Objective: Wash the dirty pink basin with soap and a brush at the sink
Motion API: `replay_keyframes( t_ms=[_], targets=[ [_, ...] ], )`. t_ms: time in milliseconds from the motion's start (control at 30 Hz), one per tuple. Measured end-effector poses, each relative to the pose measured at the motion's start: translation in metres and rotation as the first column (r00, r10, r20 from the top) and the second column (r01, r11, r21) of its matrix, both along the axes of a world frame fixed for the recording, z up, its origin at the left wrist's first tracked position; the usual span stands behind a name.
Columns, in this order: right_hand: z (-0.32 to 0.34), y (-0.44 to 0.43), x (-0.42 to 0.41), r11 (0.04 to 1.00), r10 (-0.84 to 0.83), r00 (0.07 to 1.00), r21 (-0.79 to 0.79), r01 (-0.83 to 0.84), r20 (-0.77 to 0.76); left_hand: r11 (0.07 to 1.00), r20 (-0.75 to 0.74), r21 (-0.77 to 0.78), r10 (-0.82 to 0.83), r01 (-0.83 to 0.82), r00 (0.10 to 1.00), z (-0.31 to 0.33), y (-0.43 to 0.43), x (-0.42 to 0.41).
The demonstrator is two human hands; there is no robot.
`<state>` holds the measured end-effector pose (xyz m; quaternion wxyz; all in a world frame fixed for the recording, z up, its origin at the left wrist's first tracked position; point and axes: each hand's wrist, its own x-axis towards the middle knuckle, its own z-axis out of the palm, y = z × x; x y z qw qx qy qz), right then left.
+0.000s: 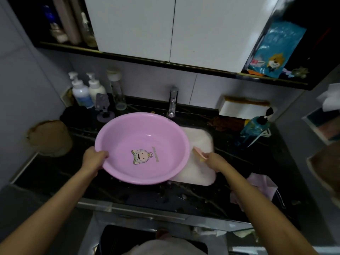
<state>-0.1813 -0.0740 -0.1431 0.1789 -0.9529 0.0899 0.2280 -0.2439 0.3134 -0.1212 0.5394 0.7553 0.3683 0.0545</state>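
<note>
Gripping the pink basin [142, 148] by its left rim, the left hand [93, 157] holds it over the sink's [202, 142] left edge; the right hand [214, 160] pinches a pink brush [199, 152] beside the basin's right rim.

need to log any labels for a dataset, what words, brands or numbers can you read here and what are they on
No text here reads clearly.
Yellow-green lettering beside the cartoon in the pink basin: blurred, unreadable.
Red logo on the blue bag: too small to read.
Labels on the white pump bottle, cream pump bottle and blue pump bottle: blurred.
</note>
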Motion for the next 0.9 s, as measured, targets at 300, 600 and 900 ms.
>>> replay_keyframes(
  t_ms=[300, 600, 900],
  targets=[
    [-0.015, -0.039, -0.012, 0.742, -0.634, 0.757, 0.398, 0.539, 0.156, 0.985, -0.013, -0.169, -0.042, 0.039, 0.999, -0.010, -0.043, 0.014],
    [-0.029, -0.061, -0.018, 0.843, -0.528, 0.789, 0.311, 0.440, 0.315, 0.966, -0.050, -0.251, -0.084, 0.069, 0.995, -0.033, -0.070, 0.027],
    [0.010, -0.016, -0.002, 0.951, -0.234, 0.796, 0.300, 0.070, 0.558, 0.959, -0.132, 0.129, -0.235, 0.252, 0.963, -0.028, -0.059, 0.025]
  ],
)
